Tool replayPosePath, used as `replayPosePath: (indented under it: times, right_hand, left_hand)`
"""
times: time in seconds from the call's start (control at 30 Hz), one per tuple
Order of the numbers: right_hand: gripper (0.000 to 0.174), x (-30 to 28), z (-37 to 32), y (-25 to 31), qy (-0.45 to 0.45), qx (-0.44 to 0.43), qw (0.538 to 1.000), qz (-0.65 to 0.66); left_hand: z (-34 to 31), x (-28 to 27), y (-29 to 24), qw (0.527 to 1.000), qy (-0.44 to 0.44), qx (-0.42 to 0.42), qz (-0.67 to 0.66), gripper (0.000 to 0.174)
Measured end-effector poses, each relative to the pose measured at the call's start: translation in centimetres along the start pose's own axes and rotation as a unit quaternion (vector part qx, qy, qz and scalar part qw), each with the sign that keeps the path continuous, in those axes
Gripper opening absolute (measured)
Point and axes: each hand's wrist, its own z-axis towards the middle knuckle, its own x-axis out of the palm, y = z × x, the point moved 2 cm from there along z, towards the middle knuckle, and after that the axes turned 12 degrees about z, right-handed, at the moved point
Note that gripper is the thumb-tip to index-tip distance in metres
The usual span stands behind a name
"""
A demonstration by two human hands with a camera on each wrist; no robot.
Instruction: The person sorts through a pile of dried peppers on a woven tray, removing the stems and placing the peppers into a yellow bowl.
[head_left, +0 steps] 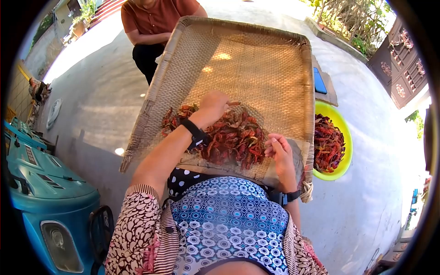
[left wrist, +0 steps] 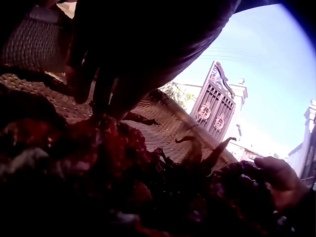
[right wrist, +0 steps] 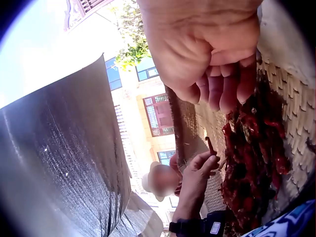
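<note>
A heap of dried red chili peppers [head_left: 236, 142] lies at the near end of a large woven bamboo tray [head_left: 247, 55]. My left hand [head_left: 213, 107] is over the far side of the heap, pinching a single dried chili [right wrist: 210, 145] between thumb and fingertips. Dark and backlit, the same hand [left wrist: 153, 49] fills the top of the left wrist view. At the heap's right edge is my right hand [head_left: 280, 153], its fingers loosely bent, with nothing visible in its grasp. In the right wrist view its fingertips [right wrist: 228, 103] hang beside the peppers.
Right of the tray stands a yellow-green basin [head_left: 347, 142] of dried chilies. A blue phone [head_left: 319, 80] lies on cardboard [head_left: 327, 94] behind it. Across the tray sits a person in a rust-coloured shirt [head_left: 156, 20]. A teal vehicle [head_left: 50, 183] stands at left.
</note>
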Motion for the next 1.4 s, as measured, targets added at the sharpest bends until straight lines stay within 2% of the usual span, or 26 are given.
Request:
replayPosePath:
  times: [0.1, 0.2, 0.3, 0.4, 0.5, 0.6, 0.67, 0.73, 0.8, 0.9, 1.0, 1.1, 1.2, 1.27, 1.33, 1.4]
  right_hand:
    - [0.021, 0.9, 0.1, 0.4, 0.015, -0.018, 0.996, -0.082]
    - [0.022, 2.9, -0.2, 1.1, 0.034, -0.065, 0.984, -0.165]
    - [0.021, 3.1, 0.0, 0.2, 0.066, -0.065, 0.981, -0.168]
    - [0.019, 2.2, 0.3, -0.4, 0.061, -0.071, 0.986, -0.140]
    - [0.017, 0.4, 0.4, 0.9, -0.021, -0.049, 0.988, -0.144]
    - [0.018, -2.6, 0.7, 3.0, -0.108, -0.081, 0.988, -0.072]
    - [0.021, -4.6, 0.6, 4.5, -0.158, -0.135, 0.977, 0.049]
    - [0.027, -5.7, 0.3, 5.6, -0.212, -0.168, 0.939, 0.210]
    - [0.030, -6.4, 0.2, 6.0, -0.204, -0.168, 0.922, 0.283]
    - [0.028, -5.4, 0.0, 4.8, -0.169, -0.127, 0.965, 0.158]
    - [0.023, -0.9, 0.2, 3.2, -0.081, -0.069, 0.993, -0.053]
    - [0.025, 2.3, 0.8, 1.1, 0.046, -0.053, 0.982, -0.174]
    - [0.025, 4.2, 0.7, 0.9, 0.085, -0.034, 0.975, -0.205]
    - [0.024, 3.6, 0.7, 0.6, 0.101, -0.004, 0.977, -0.188]
    - [0.025, 3.6, 0.4, 0.6, 0.115, 0.005, 0.983, -0.140]
    - [0.024, 2.7, 0.4, 0.3, 0.131, 0.020, 0.980, -0.147]
  left_hand:
    - [-2.4, -3.5, -3.4, 0.998, -0.010, 0.052, -0.046, 0.015]
    - [-4.3, -4.2, -6.3, 0.987, 0.034, 0.117, -0.100, 0.015]
    - [-5.7, -3.6, -8.2, 0.977, 0.008, 0.141, -0.162, 0.011]
    - [-5.6, -3.1, -8.3, 0.973, 0.045, 0.121, -0.193, 0.016]
    - [-5.4, -1.7, -7.9, 0.979, -0.040, 0.093, -0.175, 0.016]
    - [-4.6, -0.6, -7.8, 0.979, -0.090, 0.120, -0.142, 0.015]
    - [-4.1, -0.2, -8.2, 0.979, -0.066, 0.145, -0.123, 0.015]
    - [-3.8, 0.3, -8.3, 0.978, -0.059, 0.164, -0.113, 0.016]
    - [-3.5, 0.6, -8.4, 0.976, -0.070, 0.174, -0.112, 0.018]
    - [-3.6, -0.2, -8.6, 0.970, -0.131, 0.144, -0.145, 0.019]
    - [-4.1, -1.8, -8.5, 0.950, -0.106, 0.057, -0.289, 0.017]
    - [-4.6, -2.8, -8.8, 0.922, -0.042, 0.012, -0.384, 0.016]
    - [-5.4, -2.4, -8.9, 0.871, 0.009, 0.010, -0.491, 0.016]
    - [-5.5, -1.6, -8.6, 0.859, 0.060, -0.015, -0.508, 0.017]
    - [-5.6, -1.5, -8.3, 0.759, 0.162, -0.060, -0.627, 0.018]
    - [-5.7, -1.5, -8.4, 0.737, 0.192, -0.067, -0.645, 0.018]
